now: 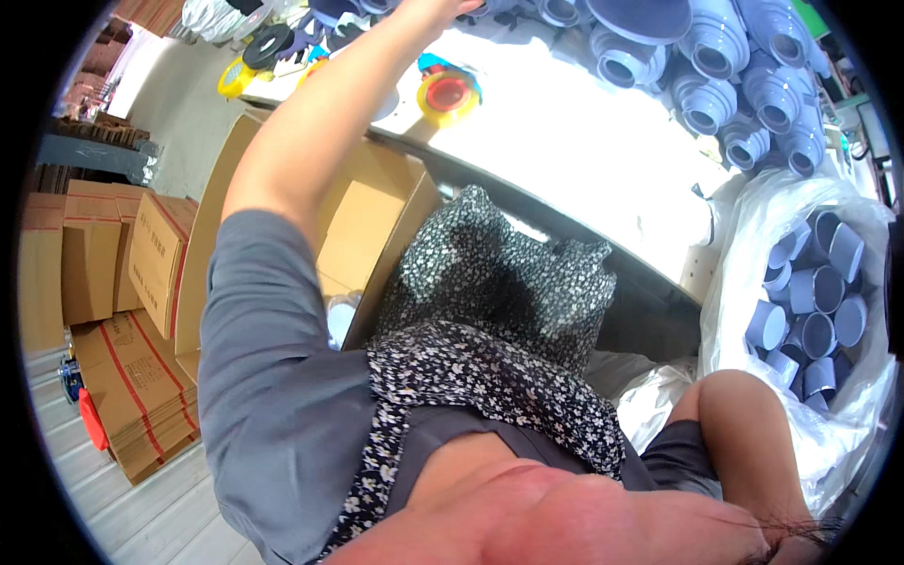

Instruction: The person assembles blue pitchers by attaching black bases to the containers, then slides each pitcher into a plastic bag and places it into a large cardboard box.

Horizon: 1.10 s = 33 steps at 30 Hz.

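My left arm (330, 122) stretches forward across the white table (565, 132). Only a sliver of my left hand (457, 8) shows at the top edge, close to the grey-blue plastic parts; its fingers are mostly cut off. My right arm (744, 414) is bent at the elbow and folds back to the lower right, with the hand out of sight. A yellow tape roll (435, 111) with a red core lies on the table below my left forearm. Stacked grey-blue plastic cup-like parts (702, 99) cover the table's far right.
An open cardboard box (405, 212) stands left of my lap, with pale round pieces low inside. Printed cartons (155, 264) are piled farther left. On the right, a clear plastic bag (730, 282) holds many loose grey-blue cups (817, 290). Another yellow tape roll (235, 79) sits at the table's left end.
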Each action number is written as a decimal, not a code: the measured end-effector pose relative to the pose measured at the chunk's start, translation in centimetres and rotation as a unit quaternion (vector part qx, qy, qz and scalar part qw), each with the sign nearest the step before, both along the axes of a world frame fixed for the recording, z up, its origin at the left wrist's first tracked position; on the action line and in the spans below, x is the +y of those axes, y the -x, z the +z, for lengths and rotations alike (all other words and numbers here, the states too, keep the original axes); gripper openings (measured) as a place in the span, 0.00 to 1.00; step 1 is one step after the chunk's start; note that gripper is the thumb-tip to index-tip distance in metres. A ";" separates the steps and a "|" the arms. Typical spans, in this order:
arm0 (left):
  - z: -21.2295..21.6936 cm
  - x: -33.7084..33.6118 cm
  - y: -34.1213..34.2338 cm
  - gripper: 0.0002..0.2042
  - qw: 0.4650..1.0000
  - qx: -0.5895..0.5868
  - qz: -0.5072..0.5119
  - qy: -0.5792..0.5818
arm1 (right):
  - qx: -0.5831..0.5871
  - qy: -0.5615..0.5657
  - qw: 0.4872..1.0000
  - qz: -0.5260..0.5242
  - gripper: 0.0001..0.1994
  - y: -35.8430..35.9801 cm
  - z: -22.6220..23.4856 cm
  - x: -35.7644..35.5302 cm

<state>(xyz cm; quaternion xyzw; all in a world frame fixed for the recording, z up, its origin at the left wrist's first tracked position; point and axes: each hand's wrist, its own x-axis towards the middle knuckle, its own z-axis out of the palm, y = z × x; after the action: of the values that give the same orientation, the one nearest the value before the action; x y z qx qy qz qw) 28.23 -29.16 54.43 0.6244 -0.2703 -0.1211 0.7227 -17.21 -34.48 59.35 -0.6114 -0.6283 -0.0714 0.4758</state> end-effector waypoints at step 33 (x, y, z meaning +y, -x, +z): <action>-3.7 1.5 16.7 0.13 0.864 -0.376 -0.196 -0.272 | 0.249 -0.083 0.595 -0.760 0.18 -1.5 -13.5 -17.7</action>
<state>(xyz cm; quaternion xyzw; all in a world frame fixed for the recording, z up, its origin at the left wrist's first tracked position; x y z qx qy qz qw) 11.49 -27.70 50.73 0.7286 -0.5948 -0.0848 0.3290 -15.70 -52.15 45.85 -0.8193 0.2153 -0.3039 0.4360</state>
